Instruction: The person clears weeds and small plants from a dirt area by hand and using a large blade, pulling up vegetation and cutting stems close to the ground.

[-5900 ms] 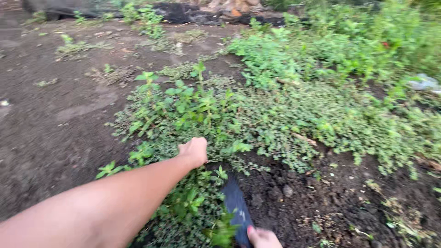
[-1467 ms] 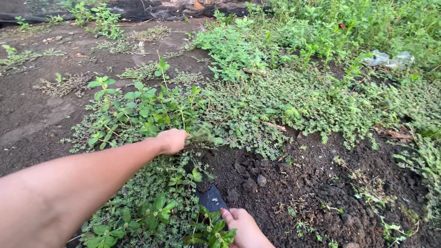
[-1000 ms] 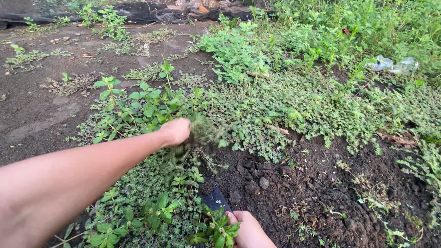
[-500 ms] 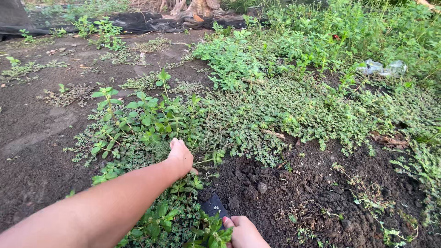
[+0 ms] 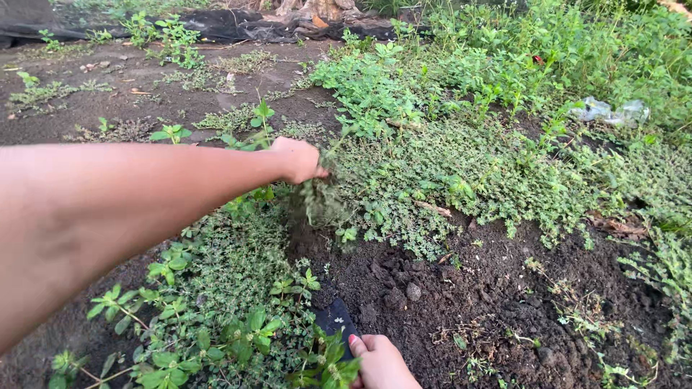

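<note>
- Your left hand [image 5: 297, 159] is closed in a fist around a clump of pulled weeds [image 5: 317, 198], held up above the ground at the edge of the green mat.
- The clump hangs limp below your fist, roots down, blurred, with what looks like dirt among its roots. Judge it light, soft and floppy, with nothing stiff in it.
- The stems look thin and would likely tear if you held them by the leafy tips. The better hold is low, where the stems bunch together near the roots.
- Loose soil clinging to the roots may crumble away, so expect the clump to get lighter and messier as you hold it.
- Your right hand [image 5: 380, 362] sits at the bottom edge of the view, fingers curled on a dark blade [image 5: 334, 318] whose tip rests in the dug soil [image 5: 461, 302]. The handle is hidden, so you cannot see the grip itself.
- The blade looks rigid and thin-edged; it probably weighs far more than the weeds.
- The standing weeds [image 5: 238, 288] left of the blade are low, dense and leafy, touching the bare patch.
- A crumpled clear plastic scrap [image 5: 609, 110] lies well apart, at the upper right.
</note>
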